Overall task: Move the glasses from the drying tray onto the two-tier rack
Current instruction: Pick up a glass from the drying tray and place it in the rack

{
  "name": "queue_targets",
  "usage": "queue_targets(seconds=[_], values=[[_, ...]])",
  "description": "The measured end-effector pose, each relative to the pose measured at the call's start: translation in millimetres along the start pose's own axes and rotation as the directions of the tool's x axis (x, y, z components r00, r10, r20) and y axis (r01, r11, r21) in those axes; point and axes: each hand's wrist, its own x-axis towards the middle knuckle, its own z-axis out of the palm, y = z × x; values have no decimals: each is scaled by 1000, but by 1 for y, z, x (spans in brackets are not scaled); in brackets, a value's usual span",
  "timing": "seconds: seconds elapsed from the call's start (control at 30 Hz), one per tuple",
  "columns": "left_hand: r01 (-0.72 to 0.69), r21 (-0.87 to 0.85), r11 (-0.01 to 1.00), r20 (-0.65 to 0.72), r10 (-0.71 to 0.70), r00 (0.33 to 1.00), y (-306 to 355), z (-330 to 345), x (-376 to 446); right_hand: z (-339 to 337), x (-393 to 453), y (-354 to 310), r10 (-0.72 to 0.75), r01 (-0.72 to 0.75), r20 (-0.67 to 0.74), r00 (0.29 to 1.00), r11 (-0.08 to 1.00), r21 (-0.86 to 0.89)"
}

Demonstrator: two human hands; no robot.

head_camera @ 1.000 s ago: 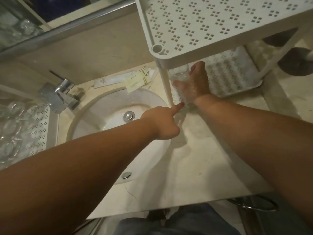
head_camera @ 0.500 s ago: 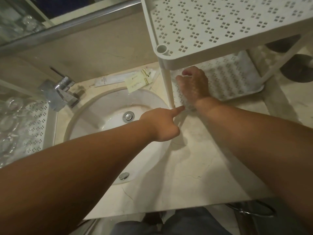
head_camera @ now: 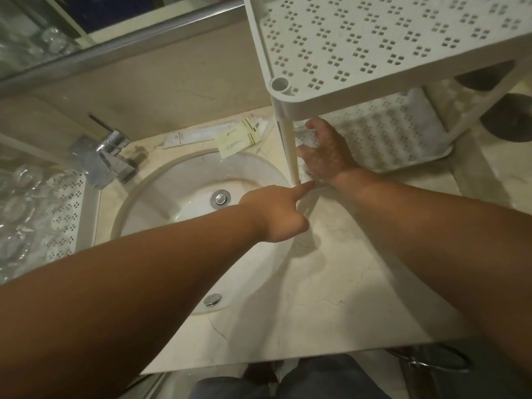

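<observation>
Glass [head_camera: 304, 136] in R hand [head_camera: 331, 156] fingers [head_camera: 312, 124] on lower rack tier [head_camera: 403, 133]; L hand [head_camera: 276, 214] clenched, pointing.

- L forearm [head_camera: 129, 289] & R forearm [head_camera: 431, 240]: bare, no sleeves in view
- left hand [head_camera: 276, 214], right hand [head_camera: 328, 156]: no rings, no watch, no gloves
- legs at bottom edge: blue denim jeans [head_camera: 288, 381]

Two hands [head_camera: 276, 214], one rack [head_camera: 374, 53], one sink [head_camera: 184, 180]

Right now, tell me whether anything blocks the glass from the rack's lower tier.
Nothing visible does. The right hand holds the glass already under the top tier, over the lower tier, just inside the corner post.
</observation>
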Motion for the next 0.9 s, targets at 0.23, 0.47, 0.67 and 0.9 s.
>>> queue_targets(seconds=[0.23,0.47,0.67,0.9], values=[[-13,9,1000,6,13,1000,0,3,0,-7,0,-1,5,-2,65,998,999,-50],[-86,-6,996,1,86,996,-4,11,-6,-12,-33,-3,62,-62,-2,998,998,-12],[-161,-73,984,-132,150,980,-15,22,-24,-14,-69,-12,95,-90,-108,990,995,49],[-97,-268,958,-323,6,946,-51,30,-51,-1,-115,-39,56,-57,-188,981,998,0]])
